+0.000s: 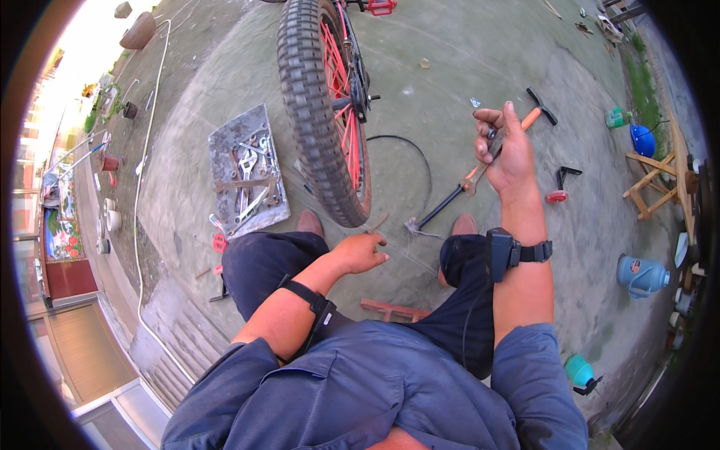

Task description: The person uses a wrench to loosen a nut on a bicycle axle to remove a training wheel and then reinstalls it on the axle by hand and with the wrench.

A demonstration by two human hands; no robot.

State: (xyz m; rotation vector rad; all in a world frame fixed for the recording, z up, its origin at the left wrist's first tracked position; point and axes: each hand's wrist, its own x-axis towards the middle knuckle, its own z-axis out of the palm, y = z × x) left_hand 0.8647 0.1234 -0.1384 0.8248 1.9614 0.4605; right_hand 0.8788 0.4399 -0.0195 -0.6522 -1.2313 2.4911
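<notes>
My right hand (508, 154) is raised on the right, its fingers curled round a metal wrench. The wrench's open jaw (472, 182) points down toward the floor. Behind that hand, a floor pump with an orange body (531, 118) and black T-handle lies on the ground. Low in front of my body, my left hand (363, 253) has its fingers bent inward. A thin brownish strip (379, 223) shows just beyond them; whether they grip it cannot be made out. Ahead stands a bicycle wheel (315, 112) with a knobby black tyre and red spokes.
Left of the wheel, a grey metal tray (274, 214) carries several wrenches. A black hose (420, 154) curves over the concrete. A red-and-black tool (559, 187) lies at right, near a wooden frame (652, 184), a blue helmet (643, 140) and a blue jug (643, 276).
</notes>
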